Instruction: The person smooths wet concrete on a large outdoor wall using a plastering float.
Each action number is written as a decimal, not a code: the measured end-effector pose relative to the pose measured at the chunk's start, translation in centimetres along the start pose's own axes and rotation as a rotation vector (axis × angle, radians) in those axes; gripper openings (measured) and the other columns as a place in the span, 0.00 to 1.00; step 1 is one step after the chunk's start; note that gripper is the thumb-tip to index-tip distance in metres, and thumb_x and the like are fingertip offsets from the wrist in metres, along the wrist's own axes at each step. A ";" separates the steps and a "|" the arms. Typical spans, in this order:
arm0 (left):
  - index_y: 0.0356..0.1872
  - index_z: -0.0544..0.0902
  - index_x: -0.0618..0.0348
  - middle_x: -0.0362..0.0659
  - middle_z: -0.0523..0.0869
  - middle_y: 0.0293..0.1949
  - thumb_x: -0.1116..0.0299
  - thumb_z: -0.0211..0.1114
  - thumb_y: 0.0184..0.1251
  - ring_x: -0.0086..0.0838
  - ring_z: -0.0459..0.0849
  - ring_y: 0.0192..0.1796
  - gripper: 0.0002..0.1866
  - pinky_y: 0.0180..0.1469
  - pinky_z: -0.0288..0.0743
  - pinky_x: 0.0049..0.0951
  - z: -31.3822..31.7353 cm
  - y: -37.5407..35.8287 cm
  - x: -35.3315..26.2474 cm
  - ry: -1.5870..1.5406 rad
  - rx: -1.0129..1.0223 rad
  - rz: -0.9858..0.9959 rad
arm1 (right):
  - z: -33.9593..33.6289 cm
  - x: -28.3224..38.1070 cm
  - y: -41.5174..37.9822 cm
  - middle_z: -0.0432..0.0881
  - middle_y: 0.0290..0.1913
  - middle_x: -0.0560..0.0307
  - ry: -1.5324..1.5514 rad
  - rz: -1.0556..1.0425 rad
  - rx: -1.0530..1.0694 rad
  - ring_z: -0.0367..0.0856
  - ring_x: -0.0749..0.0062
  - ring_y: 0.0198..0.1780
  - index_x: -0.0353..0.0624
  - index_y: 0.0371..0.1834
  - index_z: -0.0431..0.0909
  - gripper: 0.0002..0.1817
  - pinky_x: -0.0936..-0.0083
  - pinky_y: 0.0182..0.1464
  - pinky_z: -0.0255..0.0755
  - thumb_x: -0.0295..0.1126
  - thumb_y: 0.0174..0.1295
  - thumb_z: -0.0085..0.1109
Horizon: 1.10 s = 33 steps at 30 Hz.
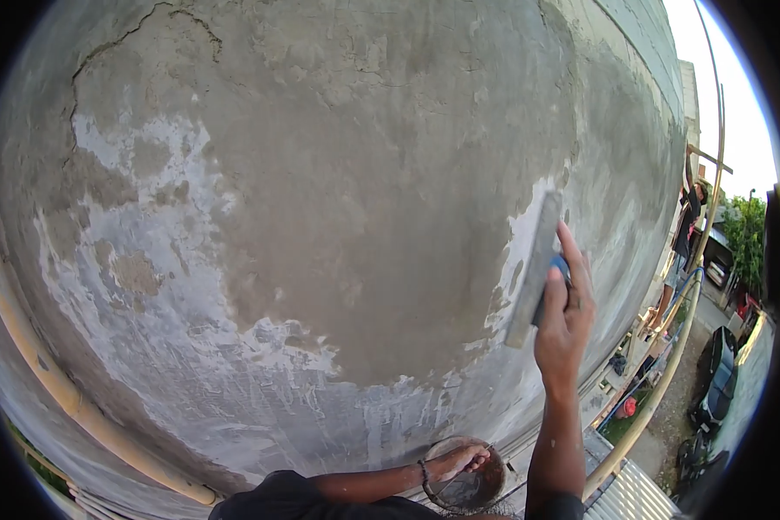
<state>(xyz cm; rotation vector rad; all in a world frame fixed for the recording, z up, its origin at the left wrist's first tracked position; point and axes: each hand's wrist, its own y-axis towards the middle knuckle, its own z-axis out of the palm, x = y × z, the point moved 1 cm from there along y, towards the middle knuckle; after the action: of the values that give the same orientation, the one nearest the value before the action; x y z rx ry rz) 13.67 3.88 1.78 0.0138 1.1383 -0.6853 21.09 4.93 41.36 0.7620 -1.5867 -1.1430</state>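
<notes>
My right hand (567, 325) is wrapped round the blue handle of a plastering trowel (529, 276), its forefinger stretched along the back of the long blade. The blade lies upright against the wall (373, 199), over the edge of a white skim-coat patch (516, 238). Low in the view, my left hand (461, 462) is closed in a fist above a round, stained bucket (446, 498). What the fist grips, if anything, cannot be made out; a thin dark piece shows beside the fingers.
Bamboo poles run along the left (82, 412) and the right (659, 403). Another person (686, 217) stands farther along the wall with an arm raised. Below on the right, a parked motorcycle (717, 377) stands in the lane, near corrugated roofing (637, 494).
</notes>
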 end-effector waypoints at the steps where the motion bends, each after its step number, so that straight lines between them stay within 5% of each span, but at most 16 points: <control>1: 0.33 0.79 0.54 0.30 0.74 0.26 0.61 0.54 0.73 0.15 0.68 0.28 0.11 0.30 0.62 0.18 -0.7 0.5 0.7 -0.010 0.001 0.005 | 1.6 1.9 2.1 0.76 0.44 0.47 -0.042 -0.083 0.005 0.76 0.63 0.42 0.35 0.67 0.69 0.24 0.70 0.47 0.71 0.21 0.66 0.48; 4: 0.34 0.79 0.56 0.30 0.74 0.27 0.62 0.54 0.73 0.15 0.69 0.28 0.11 0.30 0.64 0.18 -1.2 0.5 0.9 -0.008 0.012 0.027 | 6.9 5.8 6.4 0.73 0.40 0.46 -0.061 -0.370 -0.050 0.79 0.55 0.34 0.33 0.64 0.71 0.24 0.67 0.36 0.76 0.20 0.62 0.53; 9: 0.32 0.79 0.57 0.32 0.74 0.25 0.62 0.54 0.71 0.18 0.68 0.26 0.12 0.28 0.61 0.20 -0.6 -0.7 0.0 -0.005 0.021 0.051 | 13.0 9.3 9.7 0.73 0.37 0.49 -0.161 -0.431 -0.109 0.77 0.59 0.29 0.40 0.65 0.73 0.25 0.64 0.30 0.76 0.20 0.61 0.53; 15: 0.32 0.79 0.58 0.33 0.73 0.24 0.63 0.55 0.71 0.18 0.68 0.26 0.12 0.28 0.62 0.20 -0.5 -0.8 -0.4 -0.028 0.034 0.068 | 13.2 6.7 4.7 0.73 0.37 0.49 -0.138 -0.420 -0.054 0.80 0.58 0.29 0.41 0.61 0.75 0.24 0.67 0.27 0.77 0.19 0.58 0.55; 21: 0.28 0.76 0.52 0.31 0.74 0.24 0.61 0.57 0.70 0.16 0.69 0.27 0.11 0.28 0.63 0.19 0.1 -0.5 0.4 -0.065 0.023 -0.009 | 13.7 9.8 13.9 0.73 0.35 0.49 -0.317 -0.595 -0.192 0.80 0.58 0.29 0.40 0.60 0.76 0.24 0.67 0.27 0.76 0.18 0.58 0.53; 24: 0.30 0.77 0.54 0.32 0.74 0.25 0.62 0.57 0.70 0.16 0.70 0.27 0.10 0.27 0.64 0.19 0.2 -1.4 -0.6 -0.076 0.024 0.045 | 13.3 8.9 9.7 0.73 0.41 0.46 -0.253 -0.606 -0.128 0.82 0.60 0.25 0.36 0.55 0.75 0.23 0.72 0.21 0.78 0.24 0.53 0.60; 28: 0.35 0.79 0.60 0.35 0.76 0.27 0.65 0.57 0.70 0.18 0.72 0.28 0.09 0.25 0.64 0.19 -1.1 -0.2 0.6 -0.093 0.073 0.075 | 13.5 7.8 6.0 0.73 0.35 0.50 -0.147 -0.482 -0.070 0.79 0.58 0.28 0.41 0.58 0.78 0.23 0.66 0.25 0.75 0.19 0.57 0.55; 32: 0.34 0.78 0.58 0.35 0.76 0.27 0.64 0.57 0.70 0.18 0.72 0.28 0.09 0.26 0.64 0.19 0.1 -0.6 0.4 -0.071 0.029 0.011 | 15.0 11.1 16.9 0.74 0.36 0.48 -0.361 -0.635 -0.273 0.80 0.52 0.27 0.41 0.57 0.78 0.21 0.59 0.26 0.75 0.21 0.58 0.55; 33: 0.34 0.78 0.58 0.35 0.76 0.27 0.64 0.57 0.70 0.18 0.72 0.28 0.09 0.26 0.64 0.19 0.1 -0.6 0.2 -0.075 0.027 0.011 | 14.9 12.4 19.5 0.79 0.35 0.42 -0.292 -0.649 -0.339 0.82 0.47 0.32 0.40 0.48 0.81 0.14 0.56 0.34 0.76 0.27 0.59 0.53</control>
<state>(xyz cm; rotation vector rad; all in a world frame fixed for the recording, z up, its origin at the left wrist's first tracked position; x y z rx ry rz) 13.52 3.29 1.81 0.0170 1.0566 -0.6863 4.23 5.48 63.08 0.9389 -1.3445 -2.0124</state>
